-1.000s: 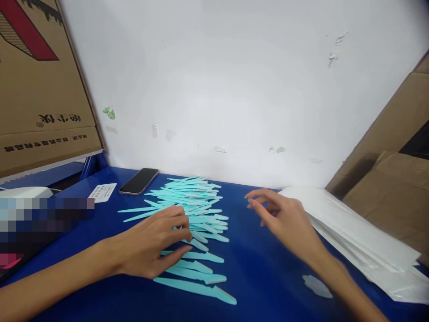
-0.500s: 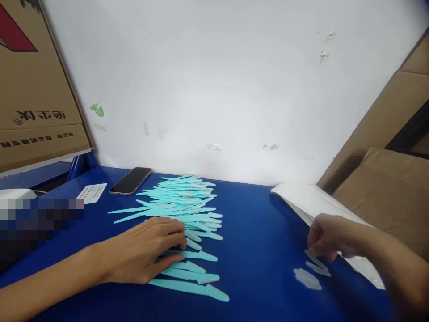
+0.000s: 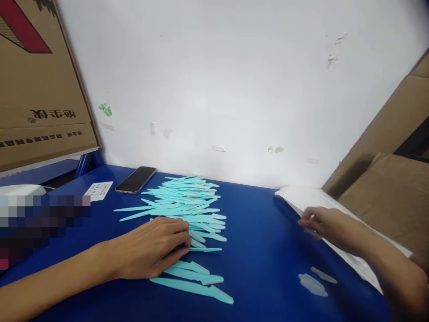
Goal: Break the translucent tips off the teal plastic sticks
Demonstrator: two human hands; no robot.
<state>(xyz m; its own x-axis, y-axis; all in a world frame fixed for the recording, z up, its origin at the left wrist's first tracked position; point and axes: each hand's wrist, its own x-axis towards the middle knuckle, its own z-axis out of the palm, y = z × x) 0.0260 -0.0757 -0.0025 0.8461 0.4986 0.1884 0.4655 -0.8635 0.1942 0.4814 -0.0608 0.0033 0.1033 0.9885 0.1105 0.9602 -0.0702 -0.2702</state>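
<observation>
A pile of several teal plastic knives (image 3: 187, 201) lies fanned on the blue table (image 3: 261, 250). My left hand (image 3: 154, 248) rests on the pile's near end. Its fingers and thumb are closed on one teal knife (image 3: 206, 249), which is tilted on edge. My right hand (image 3: 323, 223) is at the near edge of a stack of white bags (image 3: 301, 197) on the right, with its fingertips pressed together on the top bag. Two small clear film scraps (image 3: 313, 285) lie on the table in front of that hand.
A dark phone (image 3: 136, 180) and a white card (image 3: 98, 190) lie behind the pile on the left. A cardboard box (image 3: 40, 89) stands at the left, more cardboard (image 3: 385, 188) at the right. A white wall closes the back.
My right hand swung from the middle of the table to the right, dropped by the clear scraps, then moved up onto the bag stack. My left hand stayed and tipped one knife on edge.
</observation>
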